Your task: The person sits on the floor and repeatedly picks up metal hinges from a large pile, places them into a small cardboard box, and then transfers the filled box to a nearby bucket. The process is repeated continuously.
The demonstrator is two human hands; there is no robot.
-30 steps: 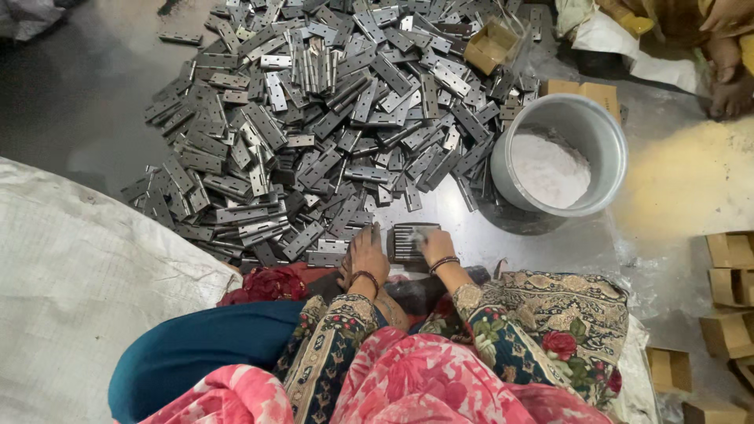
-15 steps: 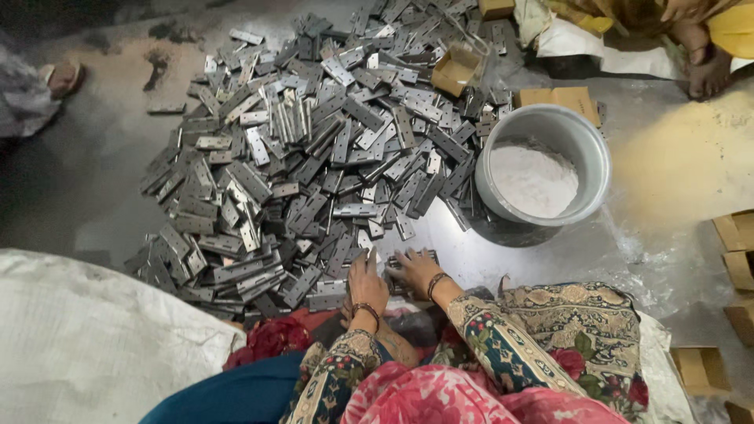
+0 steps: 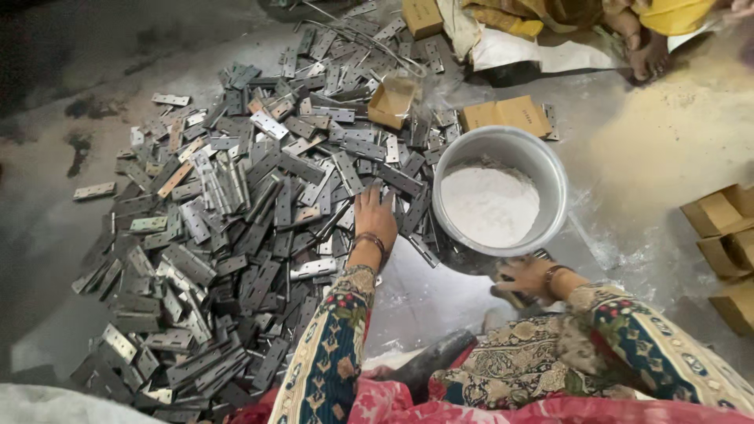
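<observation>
Overhead, from the head view, the left hand (image 3: 375, 220) is laid with fingers spread flat on the pile of metal hinges (image 3: 236, 212) covering the floor (image 3: 47, 235). The right hand (image 3: 525, 276) is closed around a dark hinge stack (image 3: 509, 295) just below the steel bowl (image 3: 550, 169) of white powder (image 3: 488, 206).

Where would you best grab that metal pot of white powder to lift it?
Probably by the rim of the metal pot, one hand on each opposite side. It stands upright and open, shows no handles, and holds loose white powder, so a level two-sided lift seems safest.
</observation>
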